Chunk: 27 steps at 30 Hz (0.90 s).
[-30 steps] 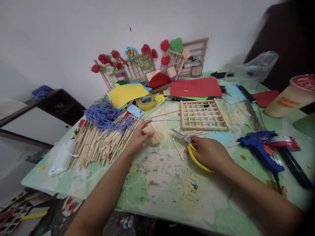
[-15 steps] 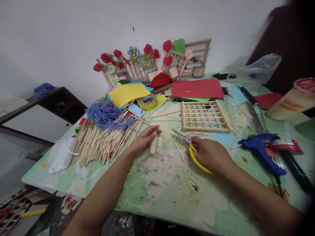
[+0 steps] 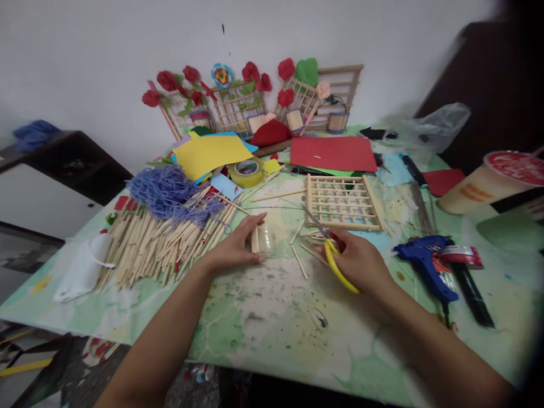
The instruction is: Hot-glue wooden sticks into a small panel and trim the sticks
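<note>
1. Far L, off tbl: blue yarn bundle (image 3: 36,135) atop cabinet (image 3: 42,195) w/ white door.
2. L end of tbl (image 3: 238,334): white item (image 3: 85,266) w/ thin loop, type unclear.
3. Just R of that: lg pile of loose sticks (image 3: 147,246), w/ tangled purple-blue yarn (image 3: 161,190) lying over its far end.
4. Further back: yellow paper (image 3: 212,154) over other colored sheets; beside it, tape roll (image 3: 250,181) lying flat. Behind, along wall: stick trellises w/ mostly red flowers (image 3: 285,68).
5. L of ctr: L hand (image 3: 242,241), curved round & gripping clear plastic cylinder (image 3: 266,238) — thumb at nr end, fingers at far end. Cylinder partly faced w/ sticks on palm side; tbl contact hard to tell.
6. Btwn hands, on tbl: few short sticks (image 3: 300,262), scattered.
7. R of ctr: R hand (image 3: 361,260), closed on yellow-handled scissors (image 3: 335,269), blades angled away & L, tips just L of lattice frame (image 3: 346,225). Behind frame: red paper (image 3: 334,154).
8. R side: blue glue gun (image 3: 427,263), tape reel (image 3: 463,256) touching or overlapping it (can't tell), drink cup (image 3: 488,184) further back.
</note>
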Available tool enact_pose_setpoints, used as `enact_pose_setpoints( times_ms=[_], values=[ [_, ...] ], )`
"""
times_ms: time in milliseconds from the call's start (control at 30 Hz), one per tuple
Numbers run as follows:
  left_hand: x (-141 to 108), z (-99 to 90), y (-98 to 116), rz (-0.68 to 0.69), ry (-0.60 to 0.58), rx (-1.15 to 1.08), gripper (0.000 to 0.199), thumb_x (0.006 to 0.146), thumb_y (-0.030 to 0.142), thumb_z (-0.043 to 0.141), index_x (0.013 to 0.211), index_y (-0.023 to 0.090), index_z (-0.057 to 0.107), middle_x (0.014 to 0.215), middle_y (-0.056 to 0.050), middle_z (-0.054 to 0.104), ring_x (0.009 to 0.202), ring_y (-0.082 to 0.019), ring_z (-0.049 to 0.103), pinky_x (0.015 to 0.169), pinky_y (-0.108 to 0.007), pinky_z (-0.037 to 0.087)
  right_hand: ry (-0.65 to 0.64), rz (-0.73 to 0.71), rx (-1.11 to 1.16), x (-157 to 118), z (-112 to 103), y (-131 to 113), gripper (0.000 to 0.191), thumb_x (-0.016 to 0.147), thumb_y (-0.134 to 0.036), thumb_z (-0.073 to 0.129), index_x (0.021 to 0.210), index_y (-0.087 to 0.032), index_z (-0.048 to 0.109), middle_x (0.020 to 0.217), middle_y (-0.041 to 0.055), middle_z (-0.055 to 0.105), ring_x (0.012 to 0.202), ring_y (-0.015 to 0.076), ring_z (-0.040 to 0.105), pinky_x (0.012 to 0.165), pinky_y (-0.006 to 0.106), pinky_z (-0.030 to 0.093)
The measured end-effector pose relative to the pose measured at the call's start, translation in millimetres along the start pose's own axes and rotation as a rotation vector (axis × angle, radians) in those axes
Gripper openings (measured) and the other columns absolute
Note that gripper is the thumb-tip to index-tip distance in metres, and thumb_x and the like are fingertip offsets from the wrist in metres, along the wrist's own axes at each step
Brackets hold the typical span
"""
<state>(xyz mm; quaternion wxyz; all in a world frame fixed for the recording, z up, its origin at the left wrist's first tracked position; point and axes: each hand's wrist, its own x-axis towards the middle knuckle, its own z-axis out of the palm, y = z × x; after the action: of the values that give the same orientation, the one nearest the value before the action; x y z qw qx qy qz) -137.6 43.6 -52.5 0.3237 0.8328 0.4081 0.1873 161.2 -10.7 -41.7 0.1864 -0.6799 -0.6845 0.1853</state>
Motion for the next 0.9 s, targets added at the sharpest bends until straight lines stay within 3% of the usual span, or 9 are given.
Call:
enact_pose_setpoints(
  times_ms=[100, 200, 267, 433, 600, 767, 900],
  values=[
    [3.2, 3.6, -3.4, -0.017, 0.077, 0.054, 0.097, 0.069, 0.052, 0.070, 0.146, 0.025, 0.018, 0.147, -0.014, 0.027, 0.137, -0.032, 0.026, 0.113, -0.051, 0.021, 0.127, 0.029, 0.129, 6.7, -1.5, 8.0, 0.042, 0.074, -0.044, 0.059, 0.111, -0.024, 0.061, 0.074, 0.0002, 0.065, 0.061, 0.0167, 0.056, 0.052, 0.026, 0.036],
    [4.9, 7.1, -6.1, -0.015, 0.056, 0.120, 0.094, 0.072, 0.053, 0.066, 0.147, 0.024, 0.017, 0.150, -0.015, 0.021, 0.140, -0.033, 0.019, 0.114, -0.052, 0.018, 0.255, 0.000, 0.251, 14.9, -1.8, 19.9, 0.064, 0.071, -0.038, 0.063, 0.130, -0.019, 0.048, 0.094, 0.0062, 0.066, 0.075, 0.0191, 0.061, 0.063, 0.030, 0.046],
    [5.1, 9.5, -6.9, -0.004, 0.063, 0.139, 0.095, 0.072, 0.054, 0.065, 0.147, 0.024, 0.015, 0.151, -0.015, 0.017, 0.141, -0.033, 0.017, 0.114, -0.052, 0.018, 0.283, -0.013, 0.255, 20.0, -3.9, 28.2, 0.067, 0.070, -0.036, 0.063, 0.132, -0.016, 0.045, 0.101, 0.0092, 0.066, 0.082, 0.0212, 0.062, 0.069, 0.033, 0.048],
    [4.7, 15.8, -5.1, -0.046, 0.122, 0.150, 0.103, 0.067, 0.055, 0.069, 0.147, 0.023, 0.012, 0.147, -0.016, 0.017, 0.139, -0.035, 0.020, 0.113, -0.053, 0.021, 0.299, 0.018, 0.081, 32.9, -14.9, 40.1, 0.064, 0.073, -0.032, 0.059, 0.132, -0.013, 0.044, 0.108, 0.0134, 0.066, 0.090, 0.0255, 0.063, 0.074, 0.037, 0.050],
    [5.8, 21.9, 2.1, -0.038, 0.136, 0.124, 0.103, 0.067, 0.054, 0.070, 0.146, 0.024, 0.011, 0.145, -0.016, 0.024, 0.137, -0.035, 0.025, 0.112, -0.054, 0.024, 0.289, 0.036, -0.222, 51.8, -25.2, 34.3, 0.063, 0.078, -0.023, 0.051, 0.137, -0.008, 0.037, 0.109, 0.0174, 0.066, 0.095, 0.0303, 0.063, 0.076, 0.038, 0.048],
    [6.2, 28.0, 8.8, -0.023, 0.121, 0.111, 0.098, 0.070, 0.051, 0.068, 0.146, 0.024, 0.012, 0.146, -0.016, 0.026, 0.136, -0.034, 0.027, 0.111, -0.054, 0.026, 0.232, 0.002, -0.379, 71.1, -25.5, 27.9, 0.051, 0.081, -0.019, 0.046, 0.130, -0.005, 0.045, 0.106, 0.0181, 0.067, 0.098, 0.0292, 0.061, 0.079, 0.036, 0.045],
    [6.0, 30.4, 11.0, -0.057, 0.093, 0.101, 0.096, 0.073, 0.048, 0.067, 0.147, 0.025, 0.010, 0.148, -0.015, 0.024, 0.137, -0.033, 0.027, 0.112, -0.052, 0.028, 0.175, -0.034, -0.441, 75.3, -24.6, 32.1, 0.033, 0.083, -0.018, 0.044, 0.111, -0.009, 0.060, 0.099, 0.0161, 0.067, 0.096, 0.0275, 0.060, 0.083, 0.035, 0.042]
  ],
)
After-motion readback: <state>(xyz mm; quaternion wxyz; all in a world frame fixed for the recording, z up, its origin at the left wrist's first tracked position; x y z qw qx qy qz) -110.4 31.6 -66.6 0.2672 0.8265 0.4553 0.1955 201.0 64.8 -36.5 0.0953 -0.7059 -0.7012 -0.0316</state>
